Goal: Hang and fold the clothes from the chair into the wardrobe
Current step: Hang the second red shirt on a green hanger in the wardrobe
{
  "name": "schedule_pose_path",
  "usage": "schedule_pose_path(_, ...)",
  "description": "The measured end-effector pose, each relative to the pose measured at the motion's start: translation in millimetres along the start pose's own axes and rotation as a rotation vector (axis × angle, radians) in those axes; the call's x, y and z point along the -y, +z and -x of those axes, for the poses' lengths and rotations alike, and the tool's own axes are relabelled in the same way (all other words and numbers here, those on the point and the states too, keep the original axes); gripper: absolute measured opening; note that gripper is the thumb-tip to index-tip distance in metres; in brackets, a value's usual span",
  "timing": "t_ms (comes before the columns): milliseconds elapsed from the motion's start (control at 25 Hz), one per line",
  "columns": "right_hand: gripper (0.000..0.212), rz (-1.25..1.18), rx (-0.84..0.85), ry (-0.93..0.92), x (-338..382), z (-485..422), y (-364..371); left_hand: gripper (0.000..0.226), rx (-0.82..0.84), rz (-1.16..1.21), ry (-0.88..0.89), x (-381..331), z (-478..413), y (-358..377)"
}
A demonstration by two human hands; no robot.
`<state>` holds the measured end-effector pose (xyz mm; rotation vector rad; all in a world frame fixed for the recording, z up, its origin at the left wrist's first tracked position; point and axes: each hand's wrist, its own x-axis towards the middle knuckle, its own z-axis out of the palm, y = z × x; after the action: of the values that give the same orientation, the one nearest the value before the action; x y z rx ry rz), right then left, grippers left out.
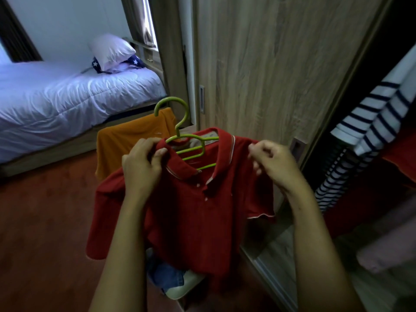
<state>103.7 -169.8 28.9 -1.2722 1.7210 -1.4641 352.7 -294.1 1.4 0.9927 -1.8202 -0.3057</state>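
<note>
Both hands pinch the red polo shirt (191, 203): left hand (141, 167) at the collar, right hand (272, 163) at the shoulder. The green hanger (191, 143) inside runs left-right between them, hook at upper left

The red polo shirt (191, 210) is matt, slightly nubby knit cloth, with thin pale piping along its collar and sleeve hem. The green hanger (177, 131) looks like smooth plastic with a faint sheen. The orange shirt (126, 140) is matt cloth too. The wardrobe door (270, 64) shows pale wood grain in a flat, matt finish, and its recessed handle (202, 99) looks like dull metal. The floor (45, 221) is smooth, reddish-brown and wood-like, with a low gloss. The bed cover (67, 93) is creased white cloth with a soft sheen. The striped garment (369, 115) is soft knit, and the blue cloth (164, 275) looks like denim.
</note>
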Motion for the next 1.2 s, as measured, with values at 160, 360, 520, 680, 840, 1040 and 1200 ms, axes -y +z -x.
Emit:
schedule_pose_path(160, 0.019, 0.466, -0.285, -0.2, -17, -12, 5, 0.024, 0.054, 0.032, 0.063, -3, -1, -1)
schedule_pose_path(360, 0.013, 0.456, -0.05, -0.111, -17, -14, 10, 0.029, 0.091, 0.04, 0.11, -5, 0, -3)
schedule_pose_path(520, 0.015, 0.062, -0.18, -0.242, -24, -15, 14, 0.029, 0.099, 0.0, 0.133, -3, -3, -3)
schedule_pose_path(680, 0.013, -0.109, -0.157, -0.349, -25, -14, 18, 0.027, 0.084, -0.013, 0.109, 1, -1, 2)
schedule_pose_path(840, 0.038, -0.135, -0.145, -0.274, -25, -16, 5, 0.024, 0.078, 0.036, 0.052, 9, 3, 1)
schedule_pose_path(1040, 0.024, 0.425, 0.0, -0.223, -32, -21, 3, 0.018, 0.122, 0.054, 0.056, 5, 3, -1)
schedule_pose_path(1200, 0.02, 0.447, -0.136, -0.344, -31, -17, 25, 0.019, 0.103, 0.091, 0.04, -1, 2, -1)
